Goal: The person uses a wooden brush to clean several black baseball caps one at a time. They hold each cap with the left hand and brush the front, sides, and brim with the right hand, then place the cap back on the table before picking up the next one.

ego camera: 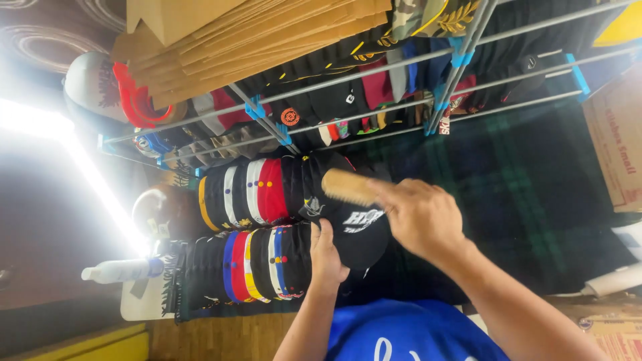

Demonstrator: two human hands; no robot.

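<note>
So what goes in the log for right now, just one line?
left hand: holds black cap | right hand: holds wooden brush on cap | beside: cap rows

Cap between hands, brush on it, cap rows left, rack seemingly behind

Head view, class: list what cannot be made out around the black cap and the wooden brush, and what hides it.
- Black cap: far side hidden by both hands.
- Pale wooden brush: handle end hidden inside the right hand; bristles blurred.
- Left hand: fingertips hidden under the cap.
- Brown cardboard box: cut off by the right edge.
</note>
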